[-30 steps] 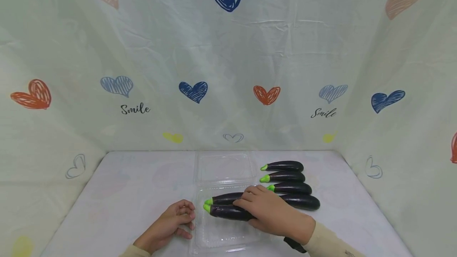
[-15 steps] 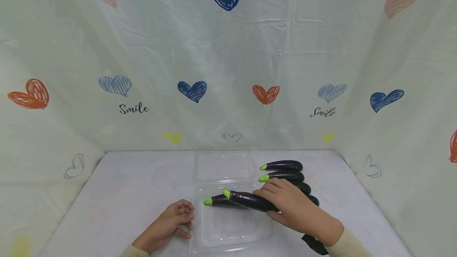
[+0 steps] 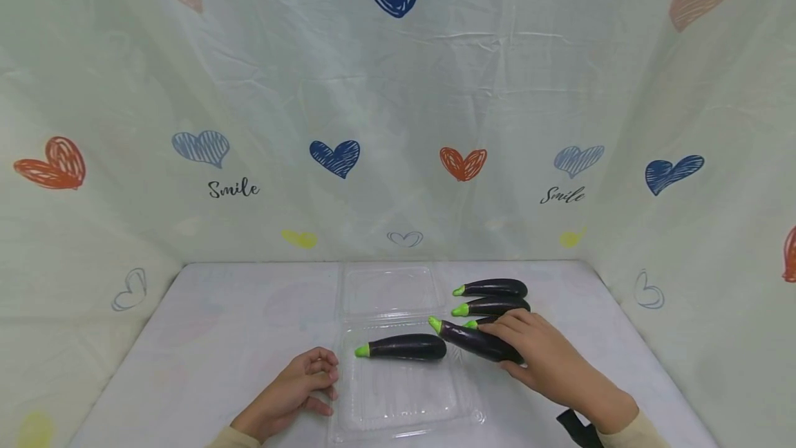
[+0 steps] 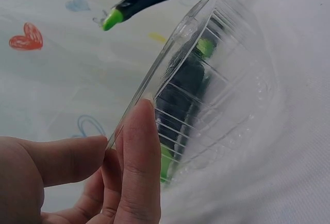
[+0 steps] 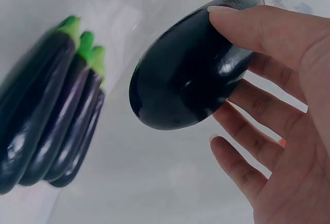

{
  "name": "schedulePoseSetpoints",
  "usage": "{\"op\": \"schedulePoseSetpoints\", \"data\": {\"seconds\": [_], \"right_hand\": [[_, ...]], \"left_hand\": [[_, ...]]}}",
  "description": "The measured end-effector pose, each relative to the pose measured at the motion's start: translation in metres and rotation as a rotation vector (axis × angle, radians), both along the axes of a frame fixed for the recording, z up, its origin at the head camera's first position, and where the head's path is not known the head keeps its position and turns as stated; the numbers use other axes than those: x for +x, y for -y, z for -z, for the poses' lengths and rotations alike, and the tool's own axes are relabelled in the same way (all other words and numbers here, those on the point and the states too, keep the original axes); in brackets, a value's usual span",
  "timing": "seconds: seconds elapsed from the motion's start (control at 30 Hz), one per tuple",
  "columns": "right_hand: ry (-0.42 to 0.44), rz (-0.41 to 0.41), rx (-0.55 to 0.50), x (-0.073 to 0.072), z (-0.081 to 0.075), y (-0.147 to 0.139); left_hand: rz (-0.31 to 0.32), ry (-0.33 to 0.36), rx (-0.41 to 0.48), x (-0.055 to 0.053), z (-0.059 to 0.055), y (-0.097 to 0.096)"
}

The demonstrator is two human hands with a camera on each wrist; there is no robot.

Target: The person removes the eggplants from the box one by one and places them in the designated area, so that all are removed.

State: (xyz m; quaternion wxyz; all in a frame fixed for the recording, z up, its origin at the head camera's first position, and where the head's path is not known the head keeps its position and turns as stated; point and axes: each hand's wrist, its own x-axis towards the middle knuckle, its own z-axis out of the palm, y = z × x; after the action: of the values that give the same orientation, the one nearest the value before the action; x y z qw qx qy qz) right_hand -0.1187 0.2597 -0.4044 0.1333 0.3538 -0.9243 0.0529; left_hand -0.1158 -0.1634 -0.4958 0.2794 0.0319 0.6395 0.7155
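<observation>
My right hand [image 3: 547, 358] holds an eggplant [image 3: 479, 342] by its thick end, raised above the container's right edge, with its green stem pointing left. Thumb and fingers lie on either side of the glossy dark body in the right wrist view. Inside the base of a hinged clear plastic container [image 3: 404, 403] lies another eggplant [image 3: 407, 347], stem to the left, near the hinge. At the container's left side, my left hand [image 3: 305, 393] pinches the thin rim between thumb and fingers, seen closely in the left wrist view.
Several more eggplants [image 5: 51, 110] lie side by side on the white table right of the container, partly hidden by my right hand in the head view. The container's lid [image 3: 388, 291] lies folded back. Behind hangs a heart-printed cloth [image 3: 398, 102].
The right hand has lifted the eggplant from beside the other one in the container and carried it right, toward the row. The left hand stays at the rim.
</observation>
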Motion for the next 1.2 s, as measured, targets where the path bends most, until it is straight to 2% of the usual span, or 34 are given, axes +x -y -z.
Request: {"op": "schedulePoseSetpoints", "data": {"seconds": [0.13, 0.37, 0.67, 0.93, 1.2], "right_hand": [[0.023, 0.045, 0.006, 0.001, 0.005, -0.011], [0.007, 0.084, 0.008, 0.002, 0.015, -0.029], [0.093, 0.151, 0.036, 0.003, 0.027, -0.04], [0.125, 0.159, 0.049, 0.004, 0.042, -0.05], [0.148, 0.201, 0.053, 0.004, 0.049, -0.055]], "left_hand": [[-0.003, 0.003, -0.004, -0.001, 0.001, -0.001], [-0.005, 0.002, -0.007, -0.002, 0.001, -0.001], [-0.011, 0.008, -0.015, -0.001, -0.001, -0.002], [-0.015, 0.014, -0.024, 0.0, -0.001, -0.002], [-0.012, 0.008, -0.013, 0.0, -0.001, -0.002]]}}
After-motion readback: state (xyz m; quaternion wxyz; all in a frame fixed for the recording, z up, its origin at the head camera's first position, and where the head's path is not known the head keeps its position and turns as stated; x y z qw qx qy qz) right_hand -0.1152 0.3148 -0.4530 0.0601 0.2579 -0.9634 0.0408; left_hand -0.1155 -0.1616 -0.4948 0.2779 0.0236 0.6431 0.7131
